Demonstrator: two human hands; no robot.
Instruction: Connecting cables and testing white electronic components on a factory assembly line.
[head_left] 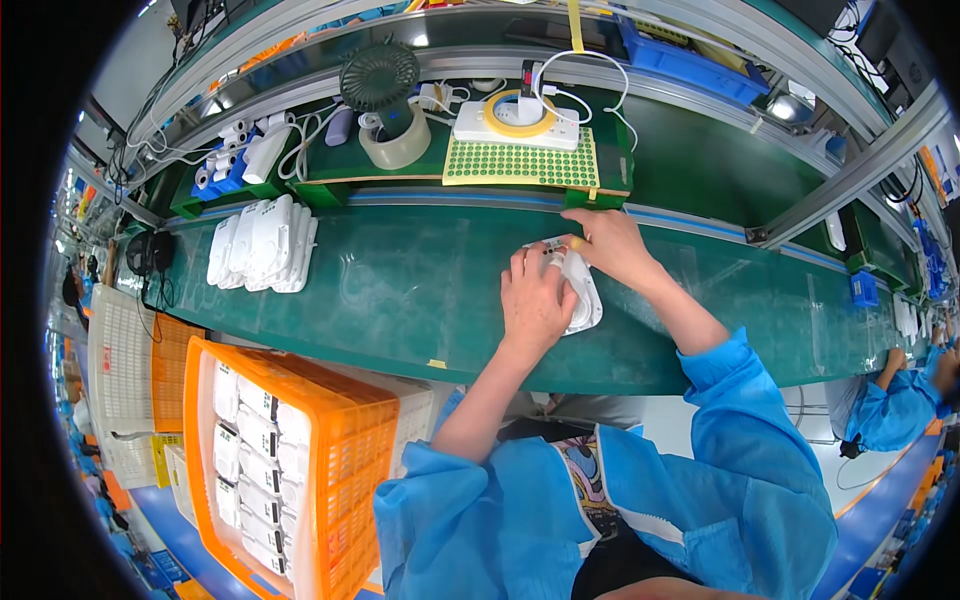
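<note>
**Two hands on a white casing at the conveyor belt**

Both hands meet just right of the frame's centre, over a white plastic casing [583,297] that lies flat on the green conveyor belt [400,290]. Left hand [535,300] rests palm-down on the casing, fingers loosely spread and pressing it to the belt, covering most of its left side. Right hand [612,245] sits at the casing's upper edge, fingers drawn narrow and pinched together at its top end; whether anything small is caught between the fingertips cannot be told. Blue sleeves [745,440] run from the lower edge of the frame up to both wrists.

At centre left, a row of similar white casings [265,243] stands on edge on the belt, well apart from the hands. In the lower left, an orange crate [350,440] holds further white parts in stacked rows. On the shelf behind the belt, in the upper centre, lie a sheet of green round stickers [520,163], a roll of yellow tape [520,113] on a white block, a roll of clear tape [395,143] and a small dark fan [380,78]. At the right edge, another person's blue sleeve [895,410] reaches the belt.
</note>
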